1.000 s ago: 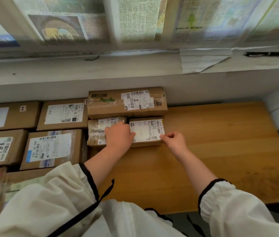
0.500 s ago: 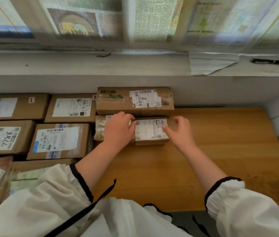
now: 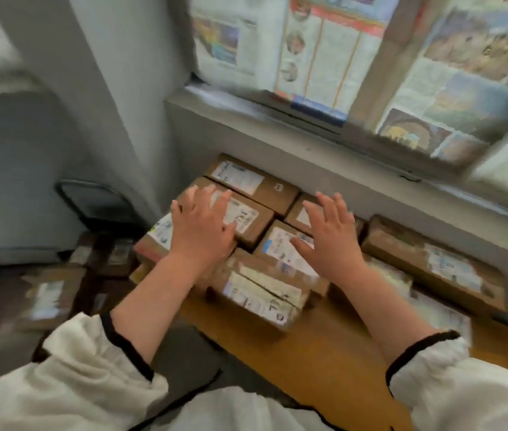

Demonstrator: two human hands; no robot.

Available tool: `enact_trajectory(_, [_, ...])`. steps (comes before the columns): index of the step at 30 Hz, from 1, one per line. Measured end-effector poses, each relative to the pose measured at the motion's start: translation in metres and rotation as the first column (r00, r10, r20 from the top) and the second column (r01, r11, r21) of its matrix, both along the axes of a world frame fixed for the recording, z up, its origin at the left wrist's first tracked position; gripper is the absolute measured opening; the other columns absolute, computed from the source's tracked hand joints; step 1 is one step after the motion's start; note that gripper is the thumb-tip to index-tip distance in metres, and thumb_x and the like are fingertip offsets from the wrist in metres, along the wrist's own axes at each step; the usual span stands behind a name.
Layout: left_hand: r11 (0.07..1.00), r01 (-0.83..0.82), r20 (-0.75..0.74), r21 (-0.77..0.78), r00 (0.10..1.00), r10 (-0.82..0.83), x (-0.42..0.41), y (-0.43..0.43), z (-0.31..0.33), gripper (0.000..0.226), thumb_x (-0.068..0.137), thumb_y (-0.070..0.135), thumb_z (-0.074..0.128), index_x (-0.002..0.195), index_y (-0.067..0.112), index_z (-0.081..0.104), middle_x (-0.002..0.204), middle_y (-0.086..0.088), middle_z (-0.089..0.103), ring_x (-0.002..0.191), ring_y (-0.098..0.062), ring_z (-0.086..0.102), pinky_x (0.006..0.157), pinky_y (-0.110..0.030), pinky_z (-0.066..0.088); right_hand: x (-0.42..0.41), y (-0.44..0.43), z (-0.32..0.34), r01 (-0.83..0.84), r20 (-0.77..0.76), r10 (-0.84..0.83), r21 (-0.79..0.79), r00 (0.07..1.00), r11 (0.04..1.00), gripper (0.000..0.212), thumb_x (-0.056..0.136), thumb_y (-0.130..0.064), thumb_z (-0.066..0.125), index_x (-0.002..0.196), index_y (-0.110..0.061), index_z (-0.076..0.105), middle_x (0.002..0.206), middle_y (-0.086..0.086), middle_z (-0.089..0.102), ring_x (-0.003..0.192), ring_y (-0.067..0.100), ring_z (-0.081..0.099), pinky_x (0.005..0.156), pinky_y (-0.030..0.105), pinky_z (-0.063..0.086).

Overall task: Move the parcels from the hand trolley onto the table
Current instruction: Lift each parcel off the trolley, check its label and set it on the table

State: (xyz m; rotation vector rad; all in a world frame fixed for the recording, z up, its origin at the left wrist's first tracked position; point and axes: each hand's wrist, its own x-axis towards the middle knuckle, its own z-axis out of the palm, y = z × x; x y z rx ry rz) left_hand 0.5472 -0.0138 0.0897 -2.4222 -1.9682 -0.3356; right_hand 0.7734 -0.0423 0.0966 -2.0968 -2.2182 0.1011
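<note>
Matt brown cardboard parcels [image 3: 255, 219] with paper labels; smooth wooden table [image 3: 324, 368].

Soft daylight came through the papered window [image 3: 370, 57] ahead of me; motion blur smeared everything, worst at the bent, wide-angle edges.

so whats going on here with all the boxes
A person in white sleeves is sorting cardboard parcels onto a wooden table under a window. Both hands are empty and spread open above the parcels: the left hand over the left ones, the right hand over the middle. More parcels lie lower down at the left.
</note>
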Motion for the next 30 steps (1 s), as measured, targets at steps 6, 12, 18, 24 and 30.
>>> enact_trajectory(6, [0.931,-0.365,-0.035,0.009,0.93,0.365,-0.231,-0.046,0.007,0.063,0.089,0.045,0.051,0.145,0.024,0.03,0.151,-0.007,0.027,0.138,-0.032,0.016,0.107,-0.059,0.022,-0.219,0.031,0.006,-0.3,-0.013,0.3,-0.01,0.954,0.954,0.071,0.09,-0.053,0.043,0.148,-0.024,0.013,0.157,0.001,-0.004,0.143,0.03,-0.013,0.114,0.052,0.001])
enact_trajectory(12, [0.772,-0.635,-0.039,-0.036,0.773,0.634,-0.402,-0.109,0.005,0.061,0.091,0.043,0.051,0.145,0.024,0.029,0.15,-0.008,0.028,0.137,-0.032,0.018,0.108,-0.059,0.022,-0.392,0.029,-0.006,-0.509,-0.078,0.505,-0.055,0.86,0.859,0.07,0.091,-0.051,0.045,0.148,-0.025,0.013,0.157,0.0,-0.003,0.144,0.029,-0.011,0.114,0.053,0.005])
enact_trajectory(18, [0.571,-0.812,0.061,-0.126,0.568,0.821,-0.499,-0.143,-0.028,0.06,0.09,0.041,0.054,0.143,0.022,0.035,0.148,-0.009,0.034,0.133,-0.034,0.024,0.106,-0.056,0.027,-0.49,0.032,-0.031,-0.663,-0.158,0.647,-0.073,0.746,0.745,0.06,0.092,-0.041,0.049,0.145,-0.021,0.029,0.155,0.002,0.014,0.144,0.026,0.004,0.117,0.044,0.014])
enact_trajectory(24, [0.522,-0.812,0.074,-0.261,0.522,0.85,-0.536,-0.102,-0.092,0.058,0.09,0.04,0.053,0.142,0.021,0.037,0.145,-0.009,0.037,0.129,-0.032,0.029,0.102,-0.05,0.031,-0.541,0.094,-0.079,-0.719,-0.178,0.697,-0.143,0.694,0.68,0.05,0.092,-0.031,0.053,0.138,-0.015,0.044,0.148,0.005,0.033,0.139,0.024,0.021,0.112,0.038,0.022])
enact_trajectory(30, [0.392,-0.786,0.188,-0.478,0.344,0.92,-0.572,-0.044,-0.186,0.061,0.091,0.037,0.053,0.144,0.019,0.031,0.141,-0.009,0.038,0.126,-0.033,0.033,0.098,-0.047,0.037,-0.611,0.185,-0.16,-0.708,-0.098,0.741,-0.401,0.665,0.582,0.05,0.092,-0.03,0.053,0.138,-0.014,0.042,0.148,0.007,0.032,0.136,0.026,0.026,0.108,0.041,0.031])
